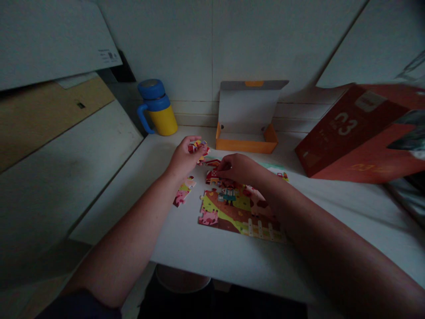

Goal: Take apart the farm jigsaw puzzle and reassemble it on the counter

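A partly joined farm jigsaw puzzle (229,215) lies on the white table, with pigs, a cow and a fence printed on it. My left hand (186,155) grips colourful jigsaw pieces (198,146) between thumb and fingers, beyond the puzzle's upper left corner. At the puzzle's upper edge, my right hand (237,166) has its fingers pinched on a jigsaw piece with a red barn (213,176). Whether that piece is locked into its neighbours I cannot tell. Two joined-looking pieces (184,191) with a pink pig lie left of the puzzle. My right forearm hides the puzzle's right part.
An open orange box (245,145) with its lid raised stands behind the puzzle, against the wall. At the back left is a blue and yellow mug (162,113). A big red box (352,133) stands on the right. A white panel (83,146) borders the table's left side.
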The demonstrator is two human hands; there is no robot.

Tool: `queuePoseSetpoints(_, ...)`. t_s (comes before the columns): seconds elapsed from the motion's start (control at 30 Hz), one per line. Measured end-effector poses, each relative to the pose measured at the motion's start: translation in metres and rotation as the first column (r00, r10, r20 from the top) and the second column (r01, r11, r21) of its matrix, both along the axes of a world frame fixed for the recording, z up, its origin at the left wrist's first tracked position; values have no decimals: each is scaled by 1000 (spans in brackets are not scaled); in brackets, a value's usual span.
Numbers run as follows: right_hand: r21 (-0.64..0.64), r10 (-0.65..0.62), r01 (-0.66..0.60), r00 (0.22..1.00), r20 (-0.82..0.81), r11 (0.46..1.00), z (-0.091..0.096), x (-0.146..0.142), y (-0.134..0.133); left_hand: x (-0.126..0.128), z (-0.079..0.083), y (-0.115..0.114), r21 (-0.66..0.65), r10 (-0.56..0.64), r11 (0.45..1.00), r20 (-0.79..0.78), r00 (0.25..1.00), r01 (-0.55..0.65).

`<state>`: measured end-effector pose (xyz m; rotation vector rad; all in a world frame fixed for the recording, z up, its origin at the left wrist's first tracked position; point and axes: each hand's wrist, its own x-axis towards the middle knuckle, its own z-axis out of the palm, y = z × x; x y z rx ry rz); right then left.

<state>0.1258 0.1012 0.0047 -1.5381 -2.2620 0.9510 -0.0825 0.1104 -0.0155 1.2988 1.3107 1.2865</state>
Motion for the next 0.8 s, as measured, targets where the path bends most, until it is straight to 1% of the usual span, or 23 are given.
queuePoseSetpoints(0.1, 74, -6, 5, 1000, 19, 997, -4, -3, -1, -1, -1, 1, -1, 3, 1000, -2, 1000, -3)
queuePoseSetpoints(0.27, 63, -70, 79, 988, -141, 995, -16, -17, -8, 0, 1, -1, -8, 35, 999, 20, 999, -35)
queuePoseSetpoints(0.43, 209, -75, 122, 973, -217, 970, -25, -34, -14, -2, -2, 3, 12, 44, 999, 36, 998, -45)
queuePoseSetpoints(0.57, 237, -104, 155, 971, -214, 959, -27, -40, -16, -5, -5, 6, 33, 52, 998, 44, 998, -53)
queuePoseSetpoints(0.73, 243, -136, 183, 971, -198, 953, -29, -40, -16, -6, -5, 5, 31, 58, 998, 44, 997, -59)
queuePoseSetpoints(0.8, 270, -134, 182, 973, -188, 946, -29, -39, -17, -5, -4, 5, 29, 52, 998, 45, 998, -53)
